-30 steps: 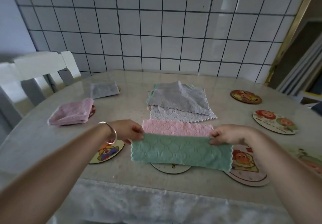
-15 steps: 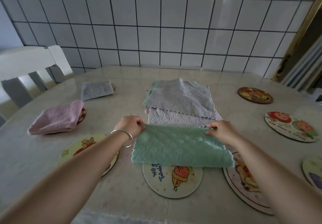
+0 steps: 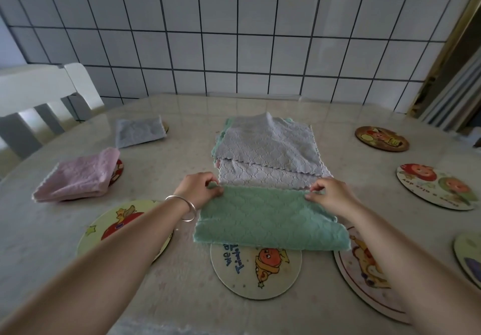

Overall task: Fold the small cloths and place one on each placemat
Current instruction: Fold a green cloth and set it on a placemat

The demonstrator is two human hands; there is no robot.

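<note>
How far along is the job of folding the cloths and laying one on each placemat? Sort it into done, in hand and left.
Done: a folded pink cloth and a folded grey cloth each lie on a placemat.
In hand: the left hand and right hand pinch the far corners of the green cloth, partly folded.
Left: the cloth pile, and at least six bare placemats, such as the pizza placemat.

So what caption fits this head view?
Both hands, left and right, pinch a green cloth mid-fold over placemats.
</note>
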